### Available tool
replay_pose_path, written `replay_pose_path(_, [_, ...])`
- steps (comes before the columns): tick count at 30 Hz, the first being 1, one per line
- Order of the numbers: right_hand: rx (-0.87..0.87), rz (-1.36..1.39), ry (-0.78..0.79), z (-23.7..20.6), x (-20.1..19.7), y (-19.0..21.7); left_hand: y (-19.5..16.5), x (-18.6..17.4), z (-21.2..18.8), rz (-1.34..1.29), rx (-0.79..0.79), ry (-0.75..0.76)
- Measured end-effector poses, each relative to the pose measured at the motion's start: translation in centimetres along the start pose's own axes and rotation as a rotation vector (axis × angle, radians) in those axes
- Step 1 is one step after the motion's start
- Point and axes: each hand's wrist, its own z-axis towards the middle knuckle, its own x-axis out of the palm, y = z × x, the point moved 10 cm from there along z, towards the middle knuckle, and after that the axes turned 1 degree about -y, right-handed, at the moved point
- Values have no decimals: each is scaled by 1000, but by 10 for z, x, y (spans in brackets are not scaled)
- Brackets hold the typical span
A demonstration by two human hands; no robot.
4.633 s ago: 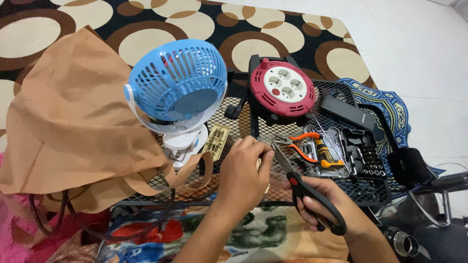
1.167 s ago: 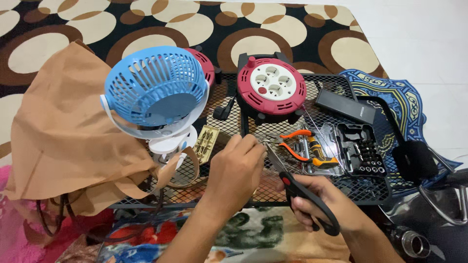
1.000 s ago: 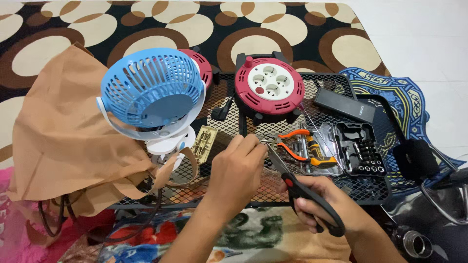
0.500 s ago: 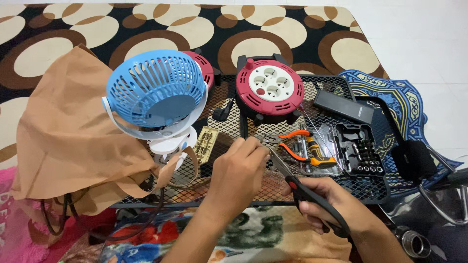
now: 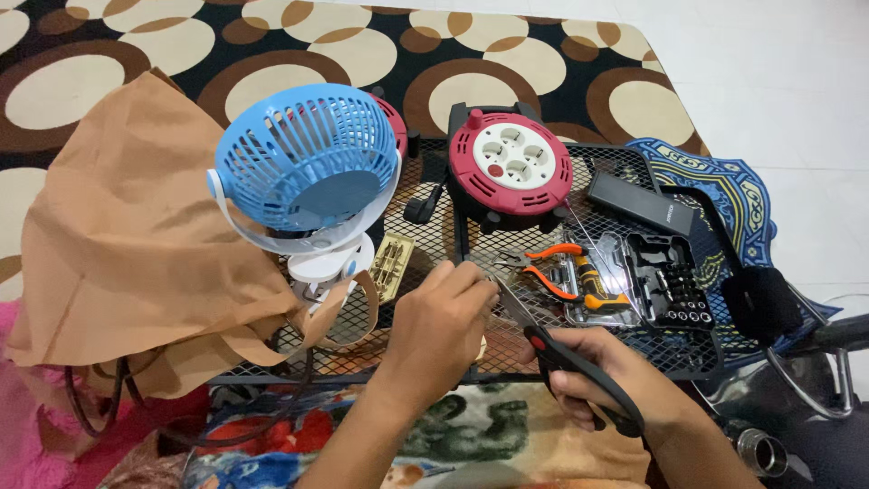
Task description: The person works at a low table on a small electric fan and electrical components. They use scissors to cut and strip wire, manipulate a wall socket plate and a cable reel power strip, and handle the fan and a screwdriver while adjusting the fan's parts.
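**Scissors at a pinched piece**

Pinching something too small to make out, the left hand (image 5: 441,312) has fingers pressed together at the scissors (image 5: 557,349) tips. The right hand (image 5: 608,380) is clamped on their black handles. Both work over a crowded black mesh table (image 5: 425,244) above a patterned rug (image 5: 507,54), beside the blue fan (image 5: 303,163).

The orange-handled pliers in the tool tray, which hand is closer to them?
Left. The left hand pinches something small just left of the orange-handled pliers. The right hand, gripping the black scissors, sits lower, toward the table's near edge.
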Motion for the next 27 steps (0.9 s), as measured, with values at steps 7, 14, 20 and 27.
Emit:
replay_pose_path(7, [-21, -24, -12, -2, 12, 3, 12, -18, -5, -65, -61, -90])
replay_pose_path(14, [-25, -16, -9, -1, 22, 4, 19, -29, -10, -105, -104, -127])
replay_pose_path(20, [-17, -62, -44, -1, 24, 2, 22, -32, -13, -75, -120, -152])
replay_pose_path(27, [-4, -12, -38, -7, 19, -4, 19, -21, -15, -18, -129, -126])
